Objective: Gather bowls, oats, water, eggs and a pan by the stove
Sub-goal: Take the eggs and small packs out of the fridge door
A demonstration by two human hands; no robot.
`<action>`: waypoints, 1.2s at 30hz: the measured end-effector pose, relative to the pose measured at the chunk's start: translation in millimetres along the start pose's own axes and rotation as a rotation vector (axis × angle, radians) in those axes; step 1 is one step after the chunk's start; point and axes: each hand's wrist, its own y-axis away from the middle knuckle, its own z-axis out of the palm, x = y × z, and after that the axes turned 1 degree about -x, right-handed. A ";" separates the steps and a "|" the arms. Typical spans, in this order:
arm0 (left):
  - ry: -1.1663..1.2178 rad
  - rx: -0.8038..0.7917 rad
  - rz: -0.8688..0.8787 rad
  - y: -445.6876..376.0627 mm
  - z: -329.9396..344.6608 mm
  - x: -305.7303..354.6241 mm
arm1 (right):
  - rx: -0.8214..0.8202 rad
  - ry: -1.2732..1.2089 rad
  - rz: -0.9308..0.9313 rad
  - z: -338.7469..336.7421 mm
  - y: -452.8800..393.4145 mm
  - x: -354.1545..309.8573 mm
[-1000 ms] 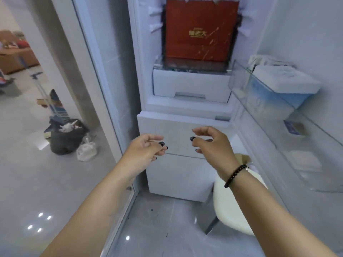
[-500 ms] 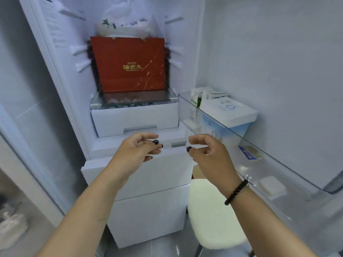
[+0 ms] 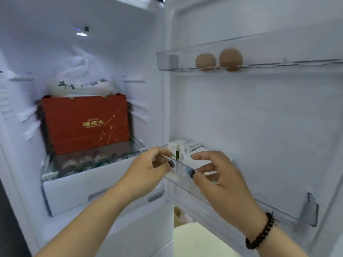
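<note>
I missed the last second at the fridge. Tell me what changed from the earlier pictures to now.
The view tilted upward: the upper door shelf with two eggs has come into sight, and the floor and rubbish bag have dropped out. Both hands rose with it, the left hand and right hand now level with the lower door shelf's cartons. Unchanged: both hands empty with loosely curled fingers, the red box in place.

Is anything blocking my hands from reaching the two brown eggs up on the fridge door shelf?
Only the shelf's own clear plastic front rail stands before the two brown eggs. The left hand and right hand are lower, by the white cartons; open space lies between.
</note>
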 end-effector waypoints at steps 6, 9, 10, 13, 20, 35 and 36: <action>-0.098 -0.040 0.320 -31.0 -16.6 44.6 | 0.127 0.428 -0.296 -43.1 -13.2 -34.3; -0.147 -0.039 0.478 -44.4 -28.9 68.0 | 0.174 0.608 -0.380 -69.6 -18.3 -56.1; -0.160 -0.033 0.528 -48.0 -32.1 74.9 | 0.180 0.664 -0.400 -77.6 -19.4 -64.5; -0.279 -0.005 0.695 -62.0 -40.7 98.7 | 0.245 0.904 -0.484 -98.3 -22.6 -90.9; -0.545 0.112 1.205 -89.7 -49.3 145.5 | 0.304 1.248 -0.745 -126.6 -42.0 -136.3; -0.241 -0.112 0.425 -191.8 -58.8 230.3 | 0.074 1.143 0.070 -126.5 -190.3 -190.9; -0.227 -0.160 0.390 -194.1 -57.6 231.5 | 0.027 1.123 0.137 -123.3 -198.0 -188.4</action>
